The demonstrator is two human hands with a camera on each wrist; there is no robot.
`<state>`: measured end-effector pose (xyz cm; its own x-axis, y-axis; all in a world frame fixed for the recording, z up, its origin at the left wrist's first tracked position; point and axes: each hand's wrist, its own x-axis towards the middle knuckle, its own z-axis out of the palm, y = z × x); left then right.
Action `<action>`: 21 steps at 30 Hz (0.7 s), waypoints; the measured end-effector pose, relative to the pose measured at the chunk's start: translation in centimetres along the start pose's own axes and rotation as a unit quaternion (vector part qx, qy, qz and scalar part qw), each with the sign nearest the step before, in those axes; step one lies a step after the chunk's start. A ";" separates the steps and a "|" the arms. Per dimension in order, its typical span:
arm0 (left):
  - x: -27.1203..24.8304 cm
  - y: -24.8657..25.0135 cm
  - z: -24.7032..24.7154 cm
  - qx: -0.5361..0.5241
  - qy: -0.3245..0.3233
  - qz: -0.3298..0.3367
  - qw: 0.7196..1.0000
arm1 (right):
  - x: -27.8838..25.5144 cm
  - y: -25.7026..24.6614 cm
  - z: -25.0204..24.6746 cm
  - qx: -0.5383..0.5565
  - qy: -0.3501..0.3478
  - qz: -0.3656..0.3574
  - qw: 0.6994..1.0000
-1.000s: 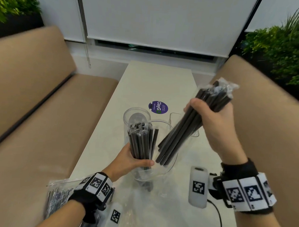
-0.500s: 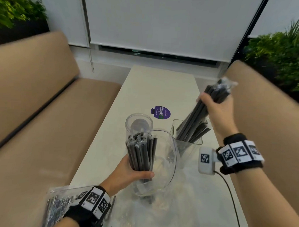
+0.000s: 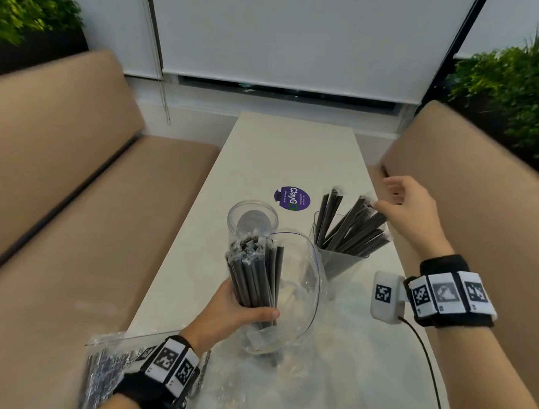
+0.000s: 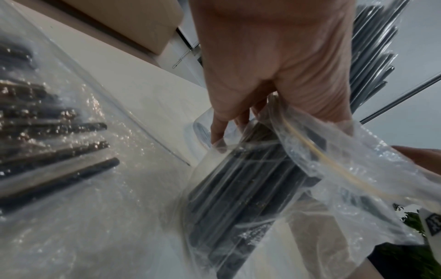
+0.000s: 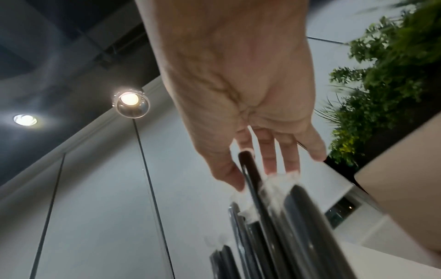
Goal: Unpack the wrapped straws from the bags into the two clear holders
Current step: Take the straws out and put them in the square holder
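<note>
Nearest us, a sealed bag of straws [image 3: 109, 370] lay flat at the desk's [image 3: 264, 148] front left corner. Our left hand [image 3: 226, 313] curled round a bundle of wrapped straws [image 3: 252, 277] standing inside an open clear bag [image 3: 298, 298], thumb across the front. Behind it stood a round holder [image 3: 252, 219], contents unclear. To the right, a square holder [image 3: 336, 263] carried wrapped straws [image 3: 350, 226] fanned and leaning right. Our right hand [image 3: 407, 207] hovered over their tops, fingers spread and loose, gripping nothing. A purple sticker [image 3: 291, 198] lay farther back.
</note>
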<state>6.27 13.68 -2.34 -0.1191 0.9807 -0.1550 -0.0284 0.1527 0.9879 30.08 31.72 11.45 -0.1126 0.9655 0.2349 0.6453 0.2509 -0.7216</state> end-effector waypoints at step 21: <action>-0.6 0.2 0.2 -0.005 0.006 -0.009 1.000 | 2.2 -0.1 6.3 -0.094 -0.077 -0.122 0.985</action>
<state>6.52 13.11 -2.00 -0.1306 0.9761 -0.1738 -0.0409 0.1699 0.9846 24.99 34.24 7.92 -0.3853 0.8812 0.2740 0.7116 0.4728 -0.5197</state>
